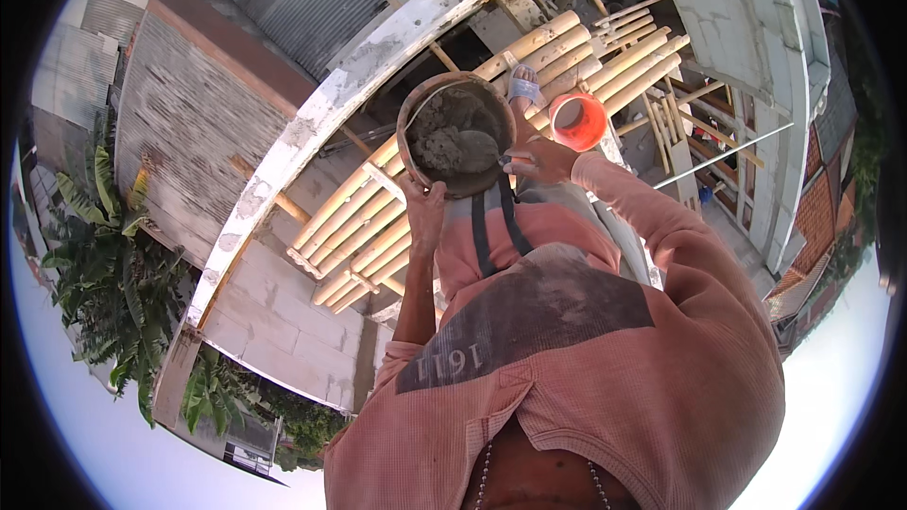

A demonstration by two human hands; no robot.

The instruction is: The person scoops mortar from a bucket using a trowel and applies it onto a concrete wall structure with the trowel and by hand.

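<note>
A round bucket (404, 132) of wet grey mortar (444, 123) is in front of my body, its rim crusted. My left hand (425, 203) grips the near left side of the rim, thumb at the edge. At the right side of the bucket is my right hand (543, 159), its fingers closed at the rim. A smooth grey trowel blade (476, 150) lies in the mortar and points toward that hand; its handle is mostly hidden by the fingers.
Bamboo poles (359, 236) form a platform beneath me, with gaps beside it. My sandalled foot (524, 87) stands on it, next to an orange bucket (579, 121). A curved concrete wall edge (312, 123) runs along the left; a thin rod (727, 156) juts out at right.
</note>
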